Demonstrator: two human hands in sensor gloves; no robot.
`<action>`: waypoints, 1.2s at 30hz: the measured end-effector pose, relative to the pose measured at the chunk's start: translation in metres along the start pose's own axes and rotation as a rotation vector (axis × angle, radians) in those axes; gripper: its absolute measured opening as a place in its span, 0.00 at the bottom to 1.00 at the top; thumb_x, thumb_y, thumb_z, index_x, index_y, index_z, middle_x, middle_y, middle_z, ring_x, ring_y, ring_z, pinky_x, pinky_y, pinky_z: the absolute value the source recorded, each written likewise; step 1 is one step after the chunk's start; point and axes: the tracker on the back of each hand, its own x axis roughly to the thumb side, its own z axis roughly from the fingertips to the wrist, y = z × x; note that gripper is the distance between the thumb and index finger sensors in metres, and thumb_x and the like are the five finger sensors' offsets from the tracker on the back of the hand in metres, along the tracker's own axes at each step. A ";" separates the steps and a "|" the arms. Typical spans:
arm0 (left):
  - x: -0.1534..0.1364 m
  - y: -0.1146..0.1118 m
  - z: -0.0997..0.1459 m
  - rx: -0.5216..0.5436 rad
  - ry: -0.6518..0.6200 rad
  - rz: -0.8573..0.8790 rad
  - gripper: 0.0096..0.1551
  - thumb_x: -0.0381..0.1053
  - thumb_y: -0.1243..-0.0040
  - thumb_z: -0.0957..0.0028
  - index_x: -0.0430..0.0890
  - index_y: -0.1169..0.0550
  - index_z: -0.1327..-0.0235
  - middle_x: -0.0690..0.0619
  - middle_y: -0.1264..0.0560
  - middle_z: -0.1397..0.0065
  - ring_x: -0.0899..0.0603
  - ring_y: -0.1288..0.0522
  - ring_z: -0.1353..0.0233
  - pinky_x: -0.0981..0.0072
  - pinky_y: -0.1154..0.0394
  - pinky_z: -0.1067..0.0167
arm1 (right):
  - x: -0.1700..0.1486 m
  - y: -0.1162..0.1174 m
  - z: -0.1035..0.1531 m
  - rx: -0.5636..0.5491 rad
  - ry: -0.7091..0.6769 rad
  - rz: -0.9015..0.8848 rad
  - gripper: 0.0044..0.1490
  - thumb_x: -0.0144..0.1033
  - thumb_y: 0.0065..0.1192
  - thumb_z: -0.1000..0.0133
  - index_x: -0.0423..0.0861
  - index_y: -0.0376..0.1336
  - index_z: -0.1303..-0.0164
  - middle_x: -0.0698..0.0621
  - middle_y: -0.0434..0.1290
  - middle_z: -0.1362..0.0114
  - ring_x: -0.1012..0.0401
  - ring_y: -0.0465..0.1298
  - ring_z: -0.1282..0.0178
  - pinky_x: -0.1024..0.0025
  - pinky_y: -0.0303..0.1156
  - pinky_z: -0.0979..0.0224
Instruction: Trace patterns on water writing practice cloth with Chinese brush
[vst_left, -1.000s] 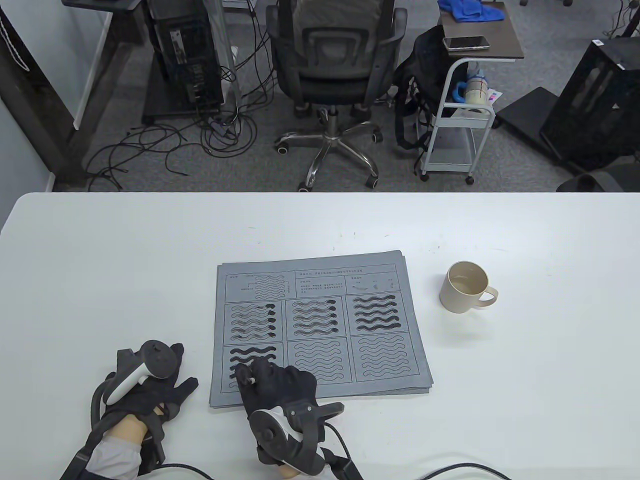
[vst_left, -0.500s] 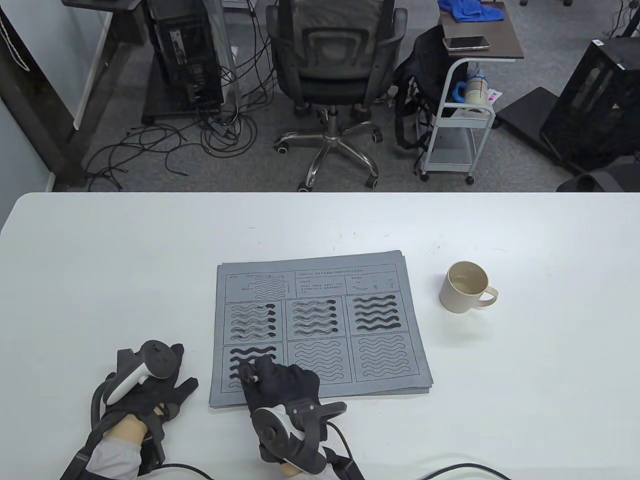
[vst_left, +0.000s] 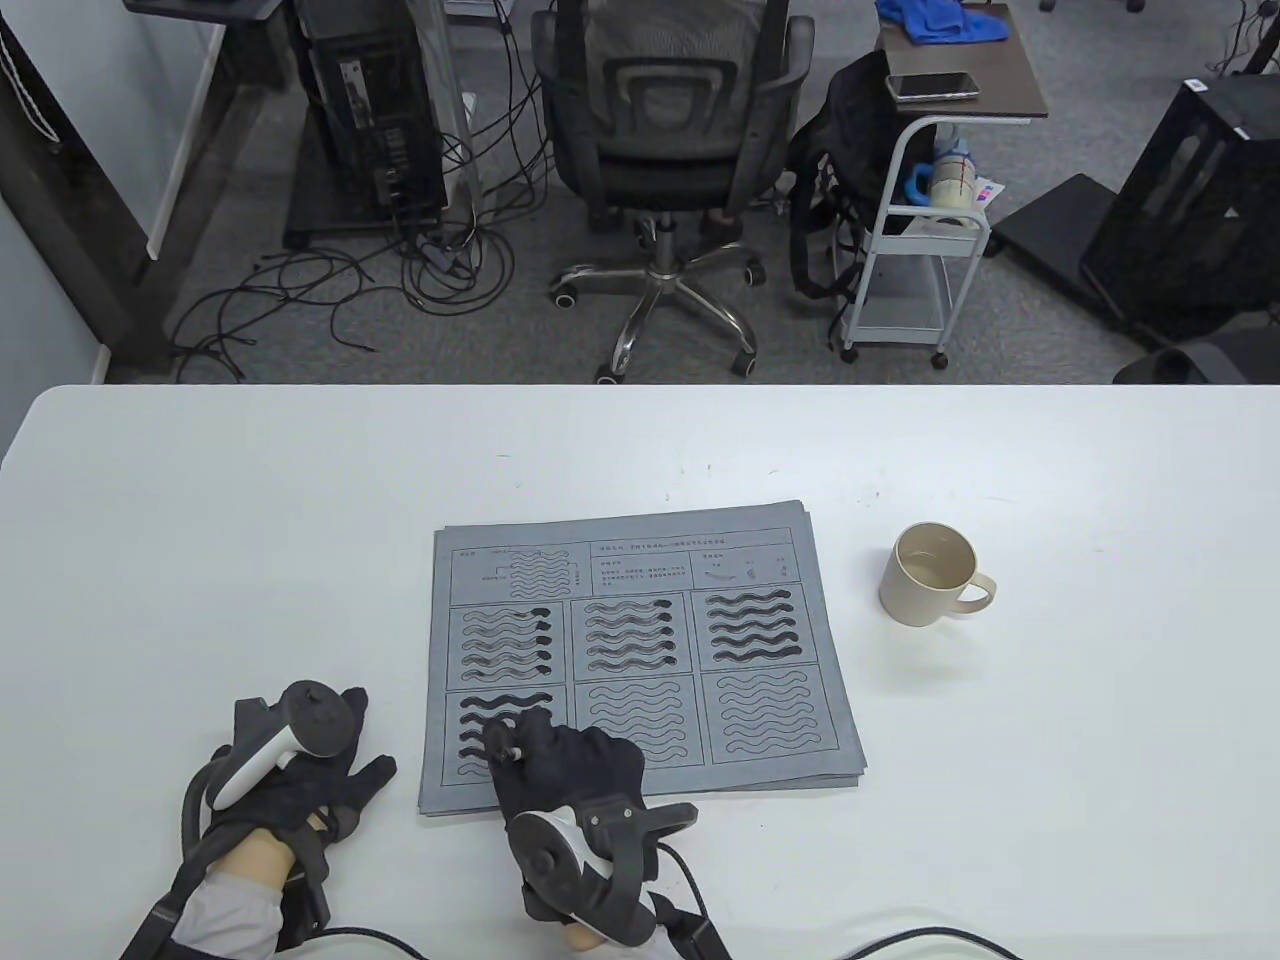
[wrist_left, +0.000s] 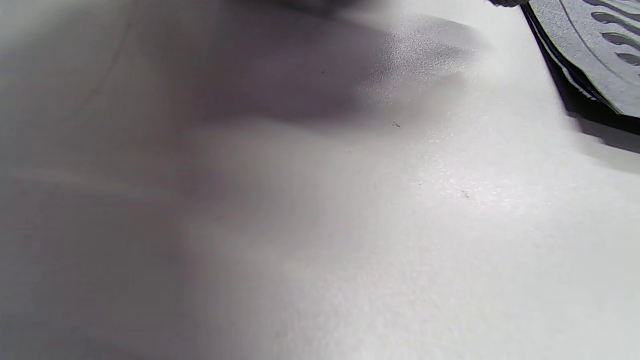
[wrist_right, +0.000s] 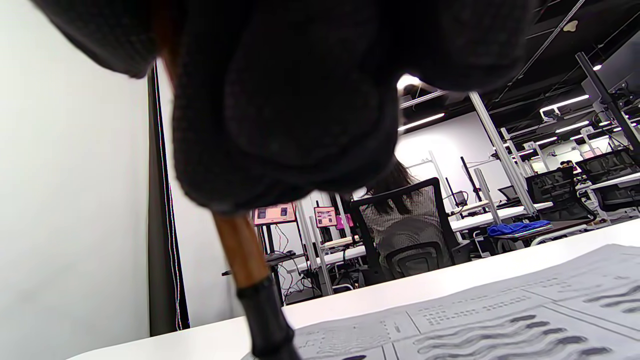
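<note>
- Practice cloth (vst_left: 640, 650), centre of worktop (vst_left: 200, 520): far row of panels inked, near-left panel part traced, two near panels untouched.
- Brush (wrist_right: 250, 280): gripped in right hand (vst_left: 560, 770), at near-left panel.
- Left hand (vst_left: 300, 780): flat, relaxed, beside cloth.
- Cup (vst_left: 935, 575): right of cloth.

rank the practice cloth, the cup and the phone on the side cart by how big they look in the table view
1. practice cloth, clearly largest
2. cup
3. phone, looks smallest, but it lies much farther from the camera, so cup versus phone is unsure.
</note>
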 end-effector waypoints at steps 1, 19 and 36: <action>0.000 0.000 0.000 0.000 0.000 0.000 0.47 0.72 0.60 0.43 0.64 0.68 0.23 0.46 0.69 0.14 0.35 0.74 0.20 0.20 0.70 0.32 | 0.000 0.000 0.000 -0.001 0.000 0.001 0.27 0.53 0.65 0.42 0.40 0.78 0.57 0.48 0.89 0.65 0.58 0.85 0.69 0.55 0.77 0.54; 0.000 0.000 0.000 -0.003 0.002 -0.001 0.47 0.72 0.60 0.43 0.64 0.68 0.23 0.46 0.69 0.14 0.35 0.74 0.20 0.20 0.70 0.32 | -0.002 -0.001 -0.001 -0.004 0.005 0.008 0.27 0.52 0.65 0.42 0.40 0.78 0.57 0.47 0.89 0.65 0.58 0.85 0.69 0.54 0.77 0.53; 0.000 0.000 -0.001 -0.003 0.002 -0.001 0.47 0.72 0.60 0.43 0.64 0.68 0.23 0.45 0.69 0.14 0.35 0.74 0.20 0.20 0.70 0.32 | -0.002 -0.002 -0.001 -0.011 0.010 0.020 0.27 0.52 0.65 0.42 0.40 0.78 0.58 0.47 0.89 0.66 0.58 0.85 0.69 0.54 0.77 0.54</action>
